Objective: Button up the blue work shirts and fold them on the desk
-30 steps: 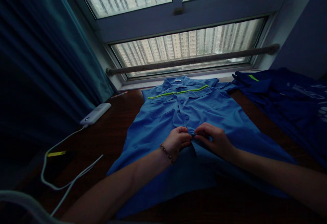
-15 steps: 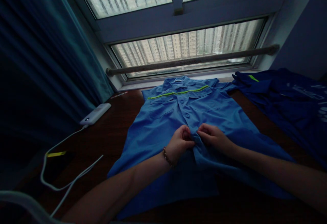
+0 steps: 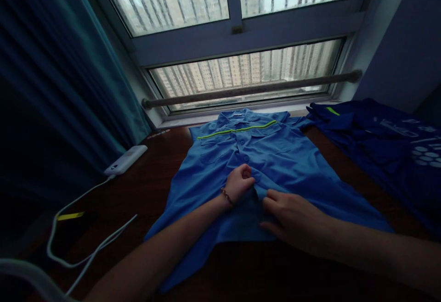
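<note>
A light blue work shirt (image 3: pixel 213 192) lies front up, its collar toward the window, with a yellow-green stripe (image 3: pixel 237 130) across the chest. Down its middle runs a buttoned placket; one button (image 3: pixel 245 159) shows just above my hands. My left hand (image 3: pixel 239 182), a bracelet on its wrist, is closed in a pinch on the shirt's front edge. Lower and to the right, my right hand (image 3: pixel 282 212) touches the other front edge, its thumb apart from the curled fingers. Between the hands the placket parts in a narrow gap.
A dark blue garment (image 3: pixel 375 141) with white print lies at the right. On the left are a white power bank (image 3: pixel 126 160) and a white cable (image 3: pixel 93 249) on the dark wooden table (image 3: pixel 161 155). Beyond stand a window with a rail (image 3: pixel 248 91) and a blue curtain (image 3: pixel 79 77).
My right hand has moved down and away from my left hand, its thumb and fingers now spread. The left hand keeps its pinch. The view has shifted slightly.
</note>
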Demonstrator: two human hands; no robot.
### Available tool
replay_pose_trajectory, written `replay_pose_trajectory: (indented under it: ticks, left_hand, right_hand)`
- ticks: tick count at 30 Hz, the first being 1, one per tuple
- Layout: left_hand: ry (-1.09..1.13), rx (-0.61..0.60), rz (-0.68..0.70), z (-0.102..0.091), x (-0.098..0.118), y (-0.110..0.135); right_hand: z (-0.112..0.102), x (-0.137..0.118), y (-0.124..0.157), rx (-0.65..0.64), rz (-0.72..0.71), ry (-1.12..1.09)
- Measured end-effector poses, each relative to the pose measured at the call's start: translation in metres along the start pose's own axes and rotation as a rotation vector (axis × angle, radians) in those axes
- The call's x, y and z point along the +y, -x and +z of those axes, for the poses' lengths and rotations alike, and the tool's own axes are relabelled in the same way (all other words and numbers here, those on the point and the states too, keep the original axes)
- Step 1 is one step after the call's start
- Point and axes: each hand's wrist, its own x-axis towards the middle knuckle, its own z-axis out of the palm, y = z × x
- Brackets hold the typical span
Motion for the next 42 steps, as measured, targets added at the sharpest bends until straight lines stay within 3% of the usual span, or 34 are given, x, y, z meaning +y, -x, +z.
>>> replay_pose_trajectory:
  ticks: [4,9,12,15,18,21,24,28,33,42]
  left_hand:
    - [-0.099,-0.030,0.037,-0.014,-0.002,-0.025]
    - [-0.148,-0.095,0.086,-0.031,0.002,-0.066]
    - [-0.287,-0.149,0.121,-0.034,0.013,-0.076]
    - [-0.574,-0.056,0.198,-0.030,0.026,-0.057]
    - [-0.727,0.086,0.326,-0.019,0.033,-0.018]
    - [-0.740,-0.029,0.407,-0.006,0.030,0.017]
    - [-0.753,-0.144,0.438,0.005,0.023,0.034]
    - [-0.699,-0.178,0.463,0.011,0.020,0.037]
    - [-0.622,-0.225,0.450,0.010,0.020,0.033]
    - [-0.571,-0.188,0.425,0.013,0.016,0.032]
  right_hand:
    - [0.017,0.011,-0.005,-0.011,0.045,0.128]
    - [0.026,0.056,-0.031,0.041,0.035,-0.097]
    - [0.028,0.076,-0.038,0.112,0.043,-0.190]
    - [0.030,0.082,-0.036,0.200,0.064,-0.215]
    - [0.028,0.078,-0.033,0.272,0.097,-0.262]
    - [0.024,0.077,-0.033,0.349,0.216,-0.319]
    - [0.024,0.083,-0.034,0.388,0.297,-0.428]
    - [0.026,0.092,-0.034,0.395,0.352,-0.668]
    - [0.019,0.085,-0.033,0.340,0.437,-0.936]
    - [0.012,0.078,-0.029,0.217,0.339,-0.865]
